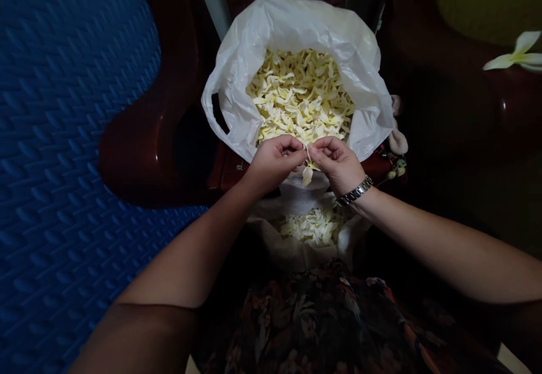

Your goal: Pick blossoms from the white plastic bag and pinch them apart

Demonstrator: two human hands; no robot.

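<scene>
A small pale yellow flower (307, 175) hangs between my two hands, its petals pointing down. My left hand (275, 158) is closed in a pinch on it, thumb against fingers. From the other side my right hand (337, 162), with a metal watch band (356, 190) at the wrist, pinches the same flower. Both hands are over the near edge of a large white plastic bag (237, 69), which stands open and holds many cream-yellow flowers (302, 97). Below my hands, close to my lap, a second pale bag (282, 253) holds more whitish flowers or petals (315, 226).
Dark red polished wooden furniture (139, 143) curves up on both sides of the bag. A blue textured mat (63, 193) covers the floor at left. One larger white flower (519, 55) shows at the far right. Small trinkets (397, 168) lie right of the bag.
</scene>
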